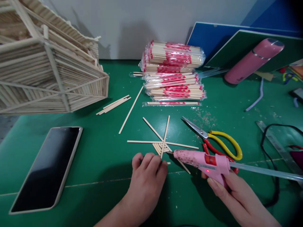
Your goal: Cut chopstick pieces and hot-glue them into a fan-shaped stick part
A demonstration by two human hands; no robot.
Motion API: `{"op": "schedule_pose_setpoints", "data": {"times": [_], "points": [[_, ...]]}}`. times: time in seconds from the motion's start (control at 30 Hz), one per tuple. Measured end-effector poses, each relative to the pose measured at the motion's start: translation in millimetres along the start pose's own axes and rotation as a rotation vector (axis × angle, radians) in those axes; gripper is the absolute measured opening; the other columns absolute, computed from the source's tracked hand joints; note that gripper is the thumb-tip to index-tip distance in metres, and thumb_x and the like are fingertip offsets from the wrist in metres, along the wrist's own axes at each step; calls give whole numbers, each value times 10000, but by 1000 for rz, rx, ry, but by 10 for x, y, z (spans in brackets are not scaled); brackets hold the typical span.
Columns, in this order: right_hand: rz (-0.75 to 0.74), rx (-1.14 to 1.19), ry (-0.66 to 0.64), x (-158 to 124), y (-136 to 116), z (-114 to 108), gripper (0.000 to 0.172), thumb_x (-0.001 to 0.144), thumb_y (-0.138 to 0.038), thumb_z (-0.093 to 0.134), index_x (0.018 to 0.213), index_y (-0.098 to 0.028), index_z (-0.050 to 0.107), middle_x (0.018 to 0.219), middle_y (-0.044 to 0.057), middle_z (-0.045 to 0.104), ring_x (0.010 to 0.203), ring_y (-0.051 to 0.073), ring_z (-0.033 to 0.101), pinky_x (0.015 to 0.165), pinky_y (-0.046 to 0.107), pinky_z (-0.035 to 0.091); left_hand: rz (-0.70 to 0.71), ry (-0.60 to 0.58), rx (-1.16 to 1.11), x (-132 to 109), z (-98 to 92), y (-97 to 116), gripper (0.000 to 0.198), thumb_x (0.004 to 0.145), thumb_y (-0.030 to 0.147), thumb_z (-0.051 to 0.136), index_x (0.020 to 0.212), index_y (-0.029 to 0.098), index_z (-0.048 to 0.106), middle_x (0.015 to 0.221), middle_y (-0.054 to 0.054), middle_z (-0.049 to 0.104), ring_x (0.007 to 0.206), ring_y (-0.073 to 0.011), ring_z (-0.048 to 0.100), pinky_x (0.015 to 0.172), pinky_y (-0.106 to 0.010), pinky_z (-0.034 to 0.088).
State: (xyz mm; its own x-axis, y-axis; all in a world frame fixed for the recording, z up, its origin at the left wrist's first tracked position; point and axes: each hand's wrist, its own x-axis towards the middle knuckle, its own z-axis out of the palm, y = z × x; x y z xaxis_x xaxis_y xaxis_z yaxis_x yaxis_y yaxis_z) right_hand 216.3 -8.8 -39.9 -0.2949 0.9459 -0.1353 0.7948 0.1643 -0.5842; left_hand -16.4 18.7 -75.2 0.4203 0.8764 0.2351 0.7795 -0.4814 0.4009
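My right hand (pixel 239 195) is wrapped around the handle of a pink hot glue gun (pixel 201 159), which has a lit red light and a clear glue stick (pixel 265 170) in its back. The metal nozzle is close to a small arrangement of crossed wooden chopsticks (pixel 163 142) lying flat on the table. Short cut pieces (pixel 158 148) sit side by side in the angle between the longer ones. At the near side of this arrangement, my left hand (pixel 149 179) is closed, fingertips pinching the near end of a chopstick; the fingers partly hide it.
A large structure of glued sticks (pixel 52 69) stands at left, above a phone (pixel 47 170). Wrapped chopstick packs (pixel 174 75) are piled at the back. Loose sticks (pixel 115 105) lie before them. Scissors (pixel 213 138) rest beside the glue gun; a pink flask (pixel 253 63) stands behind.
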Motion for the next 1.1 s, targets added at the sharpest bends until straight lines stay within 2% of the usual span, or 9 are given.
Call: {"op": "schedule_pose_setpoints", "data": {"times": [0.27,0.43,0.6,0.83,1.1], "points": [[-18,19,2,-15,3,-8,132,846,-274,414,962,-233,461,737,-3,579,678,110,595,608,153,503,-4,-7,1,-7,-19,5,131,845,184,430,805,182,554,756,-2,541,779,-147,456,751,-358,266],[-9,-16,16,-6,12,-27,106,842,-283,417,915,-224,465,671,-2,544,786,146,599,696,192,500,-2,15,-6,6,-24,6,134,842,184,432,799,180,559,751,-3,547,779,-147,461,752,-352,267],[-7,-40,19,-9,11,-45,145,832,-283,426,940,-216,497,610,-4,537,809,174,600,708,227,501,4,19,-8,15,-23,3,139,842,180,428,808,179,563,750,-5,548,782,-150,462,757,-356,268],[22,-78,15,-73,15,-52,123,815,-305,443,801,-213,525,662,25,582,801,188,601,706,250,507,-5,24,-14,16,-20,7,132,833,156,437,795,181,561,745,-2,549,781,-148,465,761,-357,269],[-11,-95,20,-51,20,-49,125,832,-297,424,894,-215,497,710,23,579,757,168,604,683,235,511,-3,-1,-7,9,-26,9,124,842,171,429,815,180,550,759,-7,551,780,-151,459,754,-363,268]]}}
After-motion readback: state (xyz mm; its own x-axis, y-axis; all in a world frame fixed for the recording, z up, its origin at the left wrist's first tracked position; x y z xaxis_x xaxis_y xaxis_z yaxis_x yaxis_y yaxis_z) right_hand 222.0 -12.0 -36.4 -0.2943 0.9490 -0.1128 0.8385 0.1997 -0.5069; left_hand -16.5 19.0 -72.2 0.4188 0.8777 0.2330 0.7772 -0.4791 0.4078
